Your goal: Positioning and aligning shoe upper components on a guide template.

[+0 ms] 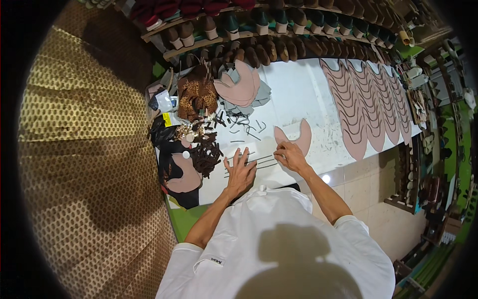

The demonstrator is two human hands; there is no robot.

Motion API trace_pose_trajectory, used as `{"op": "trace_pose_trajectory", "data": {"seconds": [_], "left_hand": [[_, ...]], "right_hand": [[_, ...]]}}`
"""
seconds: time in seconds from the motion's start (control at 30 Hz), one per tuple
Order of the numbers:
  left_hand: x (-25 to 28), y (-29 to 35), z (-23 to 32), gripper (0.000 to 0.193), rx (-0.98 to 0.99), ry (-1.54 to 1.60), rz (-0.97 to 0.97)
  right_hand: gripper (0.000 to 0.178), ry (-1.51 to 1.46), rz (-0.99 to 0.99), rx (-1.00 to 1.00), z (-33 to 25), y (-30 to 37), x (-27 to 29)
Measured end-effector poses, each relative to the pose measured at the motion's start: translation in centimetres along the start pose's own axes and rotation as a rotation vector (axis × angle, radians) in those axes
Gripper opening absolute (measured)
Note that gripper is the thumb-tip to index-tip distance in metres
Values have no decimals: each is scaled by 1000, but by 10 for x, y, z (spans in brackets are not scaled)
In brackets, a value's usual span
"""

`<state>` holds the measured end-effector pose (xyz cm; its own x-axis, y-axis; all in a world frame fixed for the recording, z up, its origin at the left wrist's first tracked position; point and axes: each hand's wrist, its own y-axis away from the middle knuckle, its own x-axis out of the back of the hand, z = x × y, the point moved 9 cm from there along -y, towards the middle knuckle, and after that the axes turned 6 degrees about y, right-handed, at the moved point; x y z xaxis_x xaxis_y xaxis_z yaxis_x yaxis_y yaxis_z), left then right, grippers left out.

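My left hand (241,172) lies on the white table with its fingers spread over several thin dark strips (266,162). The strips run side by side toward my right hand (291,156). The fingers of my right hand are pinched together at the strips' far-right ends, and a dark strip seems to be between them; the fingertips partly hide it. Just beyond that hand is a pink U-shaped shoe-upper piece (304,137), its lower edge partly covered by the hand. A few short loose strips (251,130) lie farther back.
Rows of pink pieces with dark wavy lines (354,119) cover the table's right part. Stacked pink (238,89) and grey cutouts, leopard-print material (197,94) and a dark heap of short pieces (206,155) crowd the left. Shoe racks (281,29) stand behind; patterned gold sheeting (84,149) hangs left.
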<state>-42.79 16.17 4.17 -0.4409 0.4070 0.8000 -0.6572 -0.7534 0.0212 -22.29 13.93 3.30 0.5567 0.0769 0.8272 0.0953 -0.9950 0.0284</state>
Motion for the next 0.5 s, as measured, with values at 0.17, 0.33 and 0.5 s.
{"op": "trace_pose_trajectory", "data": {"seconds": [0.17,0.33,0.5], "left_hand": [[27,11,-39,18,142,20,196],[57,43,-82,16,243,-113,353],[63,62,-87,20,199,-109,265]], "right_hand": [[12,7,136,-11,2,-8,12],[10,10,68,35,4,-14,0],[10,22,12,69,1,-18,-5]]}}
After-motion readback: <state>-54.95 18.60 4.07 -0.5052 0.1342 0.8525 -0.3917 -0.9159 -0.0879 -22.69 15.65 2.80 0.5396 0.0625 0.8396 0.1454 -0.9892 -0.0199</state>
